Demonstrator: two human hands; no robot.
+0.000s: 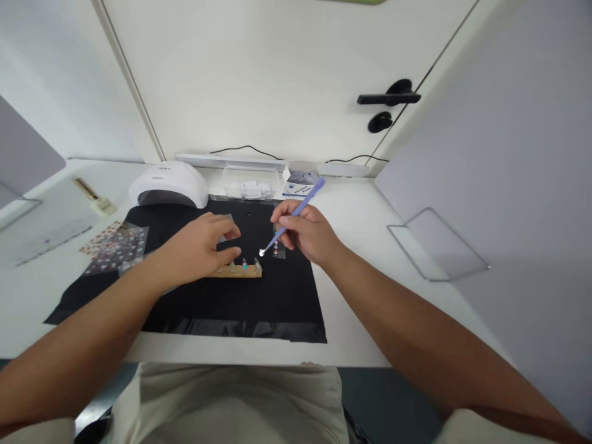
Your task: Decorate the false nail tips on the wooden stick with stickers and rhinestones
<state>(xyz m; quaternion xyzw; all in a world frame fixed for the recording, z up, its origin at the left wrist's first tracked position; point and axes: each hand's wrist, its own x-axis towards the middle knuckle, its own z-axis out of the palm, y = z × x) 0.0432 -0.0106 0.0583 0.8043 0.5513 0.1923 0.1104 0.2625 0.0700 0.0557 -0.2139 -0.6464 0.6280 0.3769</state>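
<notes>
One lavender tool (pixel 303 205), tilted above black mat (pixel 231 305): probably light, stiff; hold mid-shaft | right hand (pixel 311 233): fingers closed round it | left hand (pixel 197 248): fingers parted, seemingly empty, near wooden strip (pixel 239 272)

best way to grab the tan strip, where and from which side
Probably pinch the tan strip by its long edges at the right end, from the right: it lies flat, small tips stand along its top, and the left hand hides its other end.
</notes>
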